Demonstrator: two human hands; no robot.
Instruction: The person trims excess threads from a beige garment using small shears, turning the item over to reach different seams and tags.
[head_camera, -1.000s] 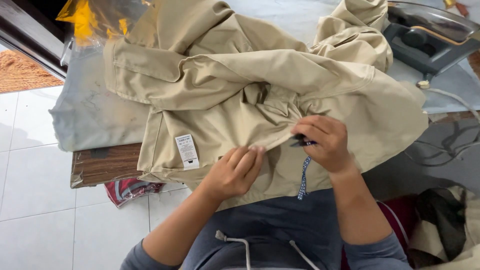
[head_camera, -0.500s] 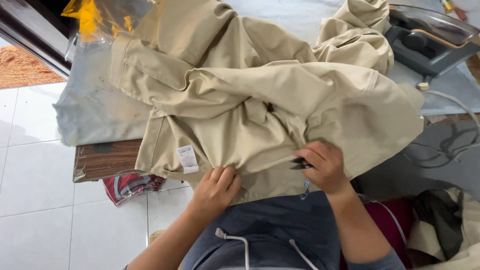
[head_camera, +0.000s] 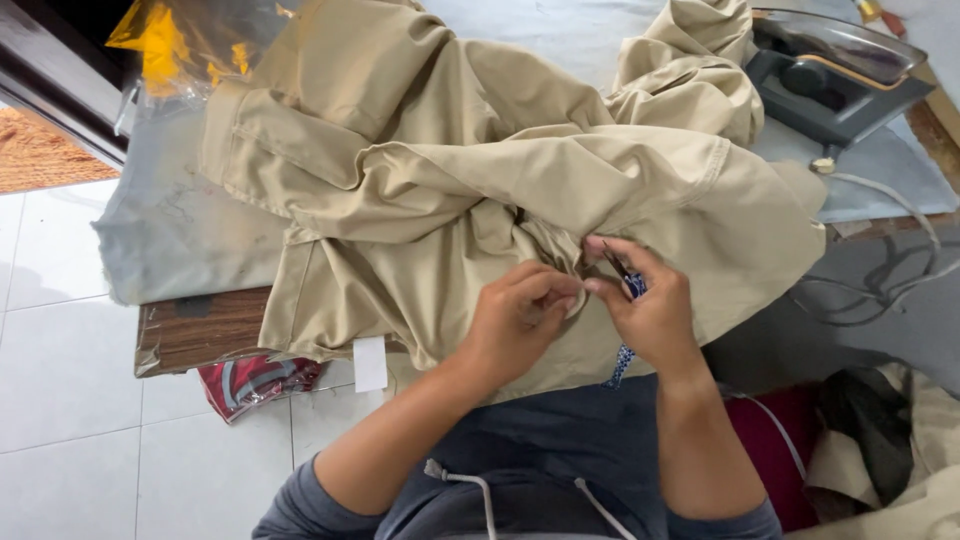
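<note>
At the near edge of the padded board (head_camera: 180, 240), around six o'clock from its middle, the beige garment (head_camera: 450, 190) lies bunched, and I work a fold of it right in front of me. My left hand (head_camera: 520, 325) pinches the cloth, fingers closed on a small ridge. My right hand (head_camera: 650, 310) grips a small dark tool (head_camera: 618, 268) with a blue patterned cord (head_camera: 622, 360) hanging from it; I judge it best to keep the fold taut and the tip shallow. A white tag (head_camera: 370, 362) hangs at eight o'clock. An iron (head_camera: 830, 80) rests at two o'clock.
</note>
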